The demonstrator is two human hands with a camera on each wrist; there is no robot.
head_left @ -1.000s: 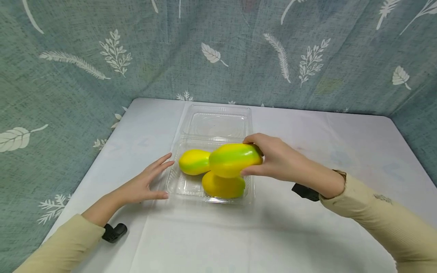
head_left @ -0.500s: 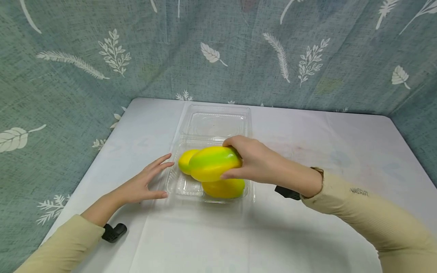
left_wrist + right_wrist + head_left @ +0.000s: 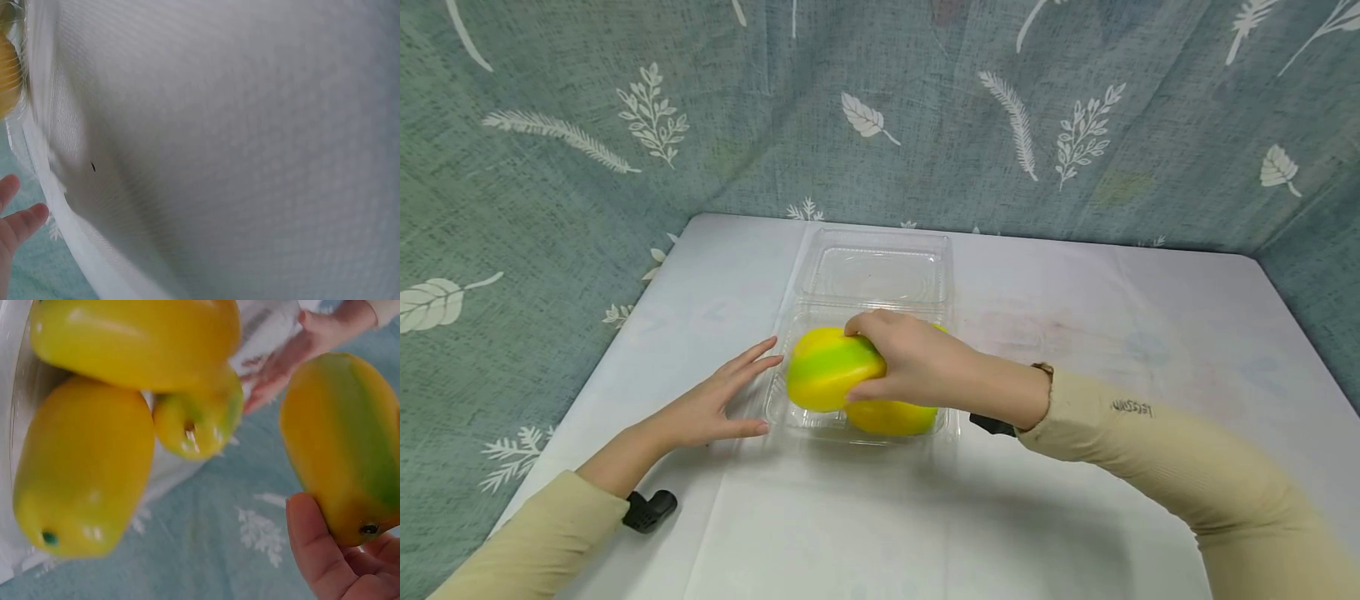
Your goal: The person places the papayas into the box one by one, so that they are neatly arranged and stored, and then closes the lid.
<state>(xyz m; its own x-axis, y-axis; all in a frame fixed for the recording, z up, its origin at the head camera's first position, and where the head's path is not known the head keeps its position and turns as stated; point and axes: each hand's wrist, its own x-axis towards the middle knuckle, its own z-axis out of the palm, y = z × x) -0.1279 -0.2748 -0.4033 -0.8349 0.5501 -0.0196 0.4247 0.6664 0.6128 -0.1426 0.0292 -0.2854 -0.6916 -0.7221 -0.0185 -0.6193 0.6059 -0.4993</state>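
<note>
My right hand (image 3: 917,362) grips a yellow-green mango (image 3: 831,371) by its right end, over the left part of a clear plastic clamshell box (image 3: 781,408). Up close in the right wrist view, thumb and fingers hold this mango (image 3: 340,444); three other mangoes, one of them a yellow mango (image 3: 84,469), lie together in the box. From the head, one mango (image 3: 891,418) shows at the box's front; the others are mostly hidden. My left hand (image 3: 715,408) is spread at the box's left edge, holding nothing. Two of its fingers (image 3: 28,222) show in the left wrist view.
The box's clear lid (image 3: 876,271) lies folded back, away from me. A white cloth (image 3: 850,525) covers the table. Behind and at the sides hangs a grey-green leaf-patterned curtain (image 3: 925,125). A black wrist camera (image 3: 651,510) sits under the left sleeve.
My right hand has carried the mango leftward across the box, and it now covers the left mango in the head view. The left hand has stayed in place.
</note>
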